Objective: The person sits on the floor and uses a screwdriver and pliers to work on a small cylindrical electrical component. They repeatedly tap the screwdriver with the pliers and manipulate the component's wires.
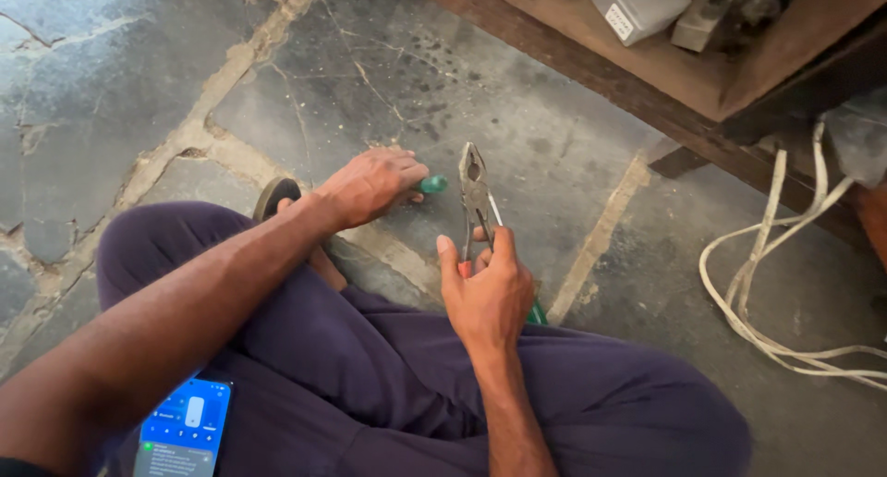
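Observation:
I sit cross-legged on a stone floor in dark purple trousers (pixel 388 385). My right hand (pixel 490 292) grips a pair of metal pliers (pixel 475 190) by the handles, jaws pointing up and away from me. A thin pale wire (pixel 496 214) runs beside the pliers' jaws. My left hand (pixel 370 183) reaches forward to the floor and closes over a green-handled tool (pixel 431 184), only the green tip showing. A second green piece (pixel 536 312) peeks out below my right hand.
A phone with a lit blue screen (pixel 185 426) rests on my left thigh. A low wooden shelf (pixel 665 70) with a grey box (pixel 637 6) stands at the upper right. Loose white cable (pixel 767 283) loops on the floor at right. A sandal (pixel 275 198) lies by my left wrist.

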